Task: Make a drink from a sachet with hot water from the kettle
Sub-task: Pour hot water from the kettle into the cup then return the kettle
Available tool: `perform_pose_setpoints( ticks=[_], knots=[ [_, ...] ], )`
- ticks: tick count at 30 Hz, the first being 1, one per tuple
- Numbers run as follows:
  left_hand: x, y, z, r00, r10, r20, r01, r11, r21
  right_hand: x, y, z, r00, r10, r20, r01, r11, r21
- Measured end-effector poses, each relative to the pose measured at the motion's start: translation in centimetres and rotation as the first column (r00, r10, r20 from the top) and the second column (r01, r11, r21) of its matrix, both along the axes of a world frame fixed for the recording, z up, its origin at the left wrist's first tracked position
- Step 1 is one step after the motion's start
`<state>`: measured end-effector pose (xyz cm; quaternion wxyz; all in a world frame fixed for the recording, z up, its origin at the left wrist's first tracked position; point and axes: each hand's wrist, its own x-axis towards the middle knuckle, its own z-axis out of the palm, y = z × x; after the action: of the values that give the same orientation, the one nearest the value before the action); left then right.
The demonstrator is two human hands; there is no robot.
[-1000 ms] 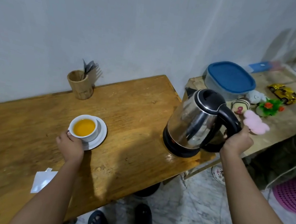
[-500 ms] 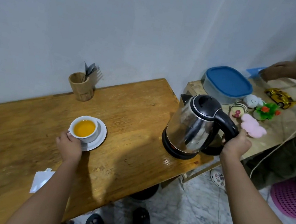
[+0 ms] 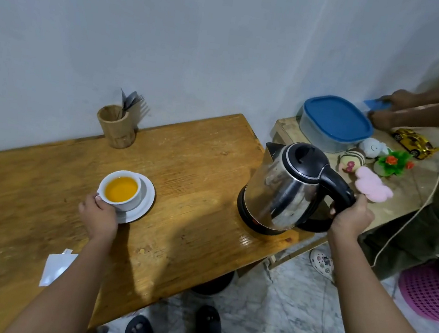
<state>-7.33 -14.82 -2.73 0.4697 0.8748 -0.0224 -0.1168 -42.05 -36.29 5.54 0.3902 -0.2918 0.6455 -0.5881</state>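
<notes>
A white cup (image 3: 120,191) full of orange drink stands on a white saucer (image 3: 144,203) on the wooden table (image 3: 198,169). My left hand (image 3: 98,216) holds the cup at its near side. A steel kettle (image 3: 284,186) with a black lid and handle stands upright on its black base at the table's right end. My right hand (image 3: 351,218) is closed around the kettle's handle. A torn white sachet (image 3: 55,267) lies on the table near my left forearm.
A wooden holder (image 3: 116,127) with cutlery stands at the back by the wall. A lower side table (image 3: 405,185) carries a blue-lidded box (image 3: 336,121), small toys and a yellow car (image 3: 414,141). Another person's hands (image 3: 390,108) reach over it. A pink basket (image 3: 430,294) sits on the floor.
The kettle has been set upright on the table with my right hand still on its handle. Another person's hands came in over the side table. My left hand stays on the cup.
</notes>
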Motion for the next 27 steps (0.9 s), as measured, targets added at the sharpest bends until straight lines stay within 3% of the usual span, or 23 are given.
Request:
perform_pose_setpoints(
  ticks=[7, 16, 22, 27],
  knots=[
    [0.1, 0.0, -0.3, 1.0, 0.002, 0.013, -0.002, 1.0, 0.008, 0.9, -0.7, 0.1, 0.999, 0.035, 0.003, -0.035, 0.999, -0.027],
    [0.1, -0.2, -0.4, 0.999, -0.006, 0.037, 0.005, 1.0, 0.015, 0.3, -1.5, -1.1, 1.0, 0.024, -0.006, -0.023, 0.998, 0.056],
    [0.1, -0.4, -0.6, 1.0, 0.013, 0.026, -0.013, 1.0, 0.026, 0.0, -1.5, -1.3, 0.997, 0.056, -0.058, -0.057, 0.998, -0.023],
    [0.2, -0.3, -0.7, 1.0, 0.008, 0.024, -0.009, 0.999, 0.046, -0.1, -1.6, 0.0, 0.965, 0.168, -0.201, -0.192, 0.976, -0.105]
  ],
)
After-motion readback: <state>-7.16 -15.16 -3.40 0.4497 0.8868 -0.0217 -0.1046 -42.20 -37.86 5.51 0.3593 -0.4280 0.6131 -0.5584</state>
